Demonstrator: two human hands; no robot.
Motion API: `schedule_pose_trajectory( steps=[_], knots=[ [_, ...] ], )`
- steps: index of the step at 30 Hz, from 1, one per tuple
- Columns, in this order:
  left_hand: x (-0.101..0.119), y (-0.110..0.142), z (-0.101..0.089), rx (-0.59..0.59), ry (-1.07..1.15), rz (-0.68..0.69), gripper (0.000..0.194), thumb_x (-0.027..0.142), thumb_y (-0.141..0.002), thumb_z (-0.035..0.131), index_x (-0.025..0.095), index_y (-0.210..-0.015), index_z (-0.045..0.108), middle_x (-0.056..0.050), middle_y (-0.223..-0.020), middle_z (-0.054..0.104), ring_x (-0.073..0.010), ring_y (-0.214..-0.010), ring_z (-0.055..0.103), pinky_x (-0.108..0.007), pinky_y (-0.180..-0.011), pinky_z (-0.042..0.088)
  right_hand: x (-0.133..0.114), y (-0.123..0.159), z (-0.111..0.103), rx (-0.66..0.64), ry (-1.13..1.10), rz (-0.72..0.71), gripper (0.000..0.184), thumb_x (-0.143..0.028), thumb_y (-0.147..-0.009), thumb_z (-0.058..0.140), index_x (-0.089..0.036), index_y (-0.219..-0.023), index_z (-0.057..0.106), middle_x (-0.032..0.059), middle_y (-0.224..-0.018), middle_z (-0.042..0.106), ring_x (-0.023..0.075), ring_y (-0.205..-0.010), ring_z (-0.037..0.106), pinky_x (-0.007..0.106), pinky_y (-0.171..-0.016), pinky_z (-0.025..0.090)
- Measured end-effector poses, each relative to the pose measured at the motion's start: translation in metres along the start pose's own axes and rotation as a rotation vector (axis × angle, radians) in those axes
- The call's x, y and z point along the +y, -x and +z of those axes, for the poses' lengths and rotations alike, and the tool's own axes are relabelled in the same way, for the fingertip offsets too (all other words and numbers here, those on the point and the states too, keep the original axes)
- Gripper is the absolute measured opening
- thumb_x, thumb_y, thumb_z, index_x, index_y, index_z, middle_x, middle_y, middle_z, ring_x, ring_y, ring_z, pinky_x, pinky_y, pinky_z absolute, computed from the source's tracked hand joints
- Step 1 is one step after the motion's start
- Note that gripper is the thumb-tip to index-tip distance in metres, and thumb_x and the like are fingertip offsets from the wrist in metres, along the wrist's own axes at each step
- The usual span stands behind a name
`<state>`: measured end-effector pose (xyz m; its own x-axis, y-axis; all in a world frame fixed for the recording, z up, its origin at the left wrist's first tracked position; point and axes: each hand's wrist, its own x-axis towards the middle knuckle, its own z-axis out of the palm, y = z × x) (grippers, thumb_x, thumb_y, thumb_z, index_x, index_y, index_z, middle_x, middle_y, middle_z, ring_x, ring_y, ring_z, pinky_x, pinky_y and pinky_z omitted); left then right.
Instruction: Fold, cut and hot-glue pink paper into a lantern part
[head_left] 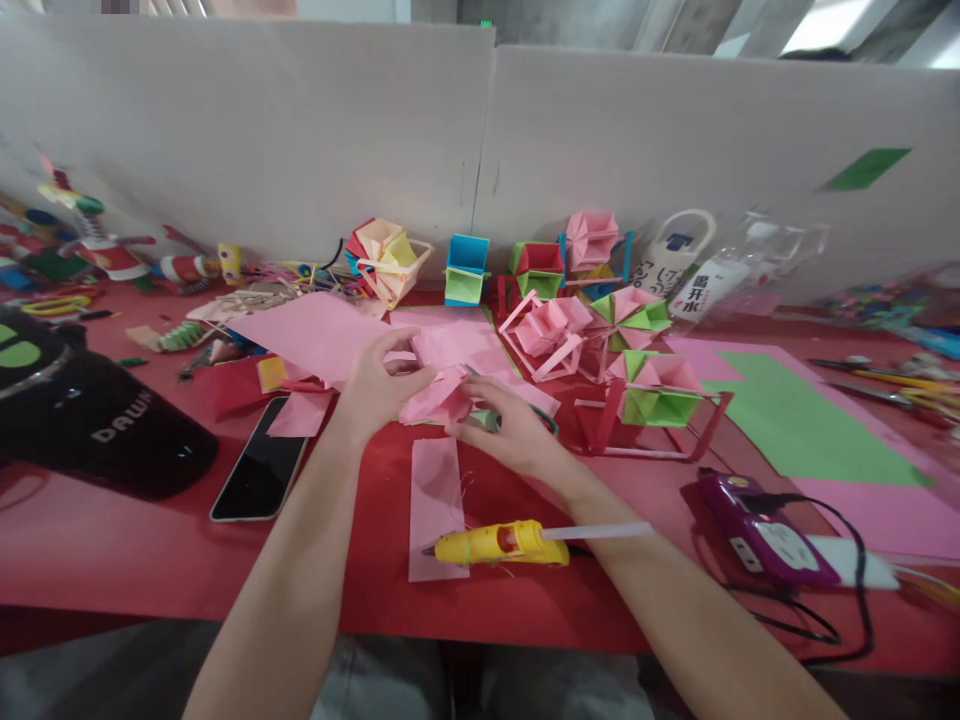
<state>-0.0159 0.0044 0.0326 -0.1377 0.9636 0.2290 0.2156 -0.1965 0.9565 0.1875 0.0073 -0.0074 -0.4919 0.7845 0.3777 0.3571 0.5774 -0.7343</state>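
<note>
My left hand (382, 385) closes its thumb and fingers on the left side of a folded pink paper piece (441, 397). On the opposite side my right hand (506, 425) grips the same piece, its fingers bent. Partly hidden behind my right hand is a dark green loop (551, 418), perhaps a scissors handle. Nearer to me lies a pink paper strip (433, 480). Across the strip's lower end rests a yellow glue gun (491, 545) with a pale glue stick in its back. Pink sheets (315, 330) lie beyond my hands.
Left are a black tumbler (97, 420) and a phone (262, 465). Several folded-paper wheels on frames, one green and pink (652, 390), stand behind and right. A purple power strip (772, 530) with cables and a green sheet (810, 420) are at right. A white partition (247, 140) stands behind.
</note>
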Motion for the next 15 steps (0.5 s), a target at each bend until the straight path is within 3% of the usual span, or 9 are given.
schedule_pose_trajectory(
  steps=[5,15],
  knots=[
    [-0.002,0.0,0.0,-0.005,0.021,-0.002,0.056,0.023,-0.065,0.076,0.015,-0.119,0.061,-0.008,-0.111,0.066,-0.0161,-0.086,0.067,-0.028,-0.076,0.057,0.004,-0.001,-0.01,0.301,-0.135,0.1,0.044,-0.041,-0.072,0.08,-0.022,-0.106,0.06,0.0088,-0.118,0.059,0.022,-0.105,0.061,0.037,-0.09,0.053],
    [0.004,0.004,0.006,-0.005,0.032,-0.047,0.056,0.024,-0.064,0.077,0.015,-0.116,0.061,-0.008,-0.113,0.065,-0.0169,-0.088,0.068,-0.026,-0.073,0.056,0.004,-0.002,-0.03,0.35,-0.302,0.121,0.035,-0.032,-0.072,0.075,-0.023,-0.096,0.05,0.0039,-0.099,0.058,0.0179,-0.09,0.059,0.034,-0.086,0.053]
  ],
)
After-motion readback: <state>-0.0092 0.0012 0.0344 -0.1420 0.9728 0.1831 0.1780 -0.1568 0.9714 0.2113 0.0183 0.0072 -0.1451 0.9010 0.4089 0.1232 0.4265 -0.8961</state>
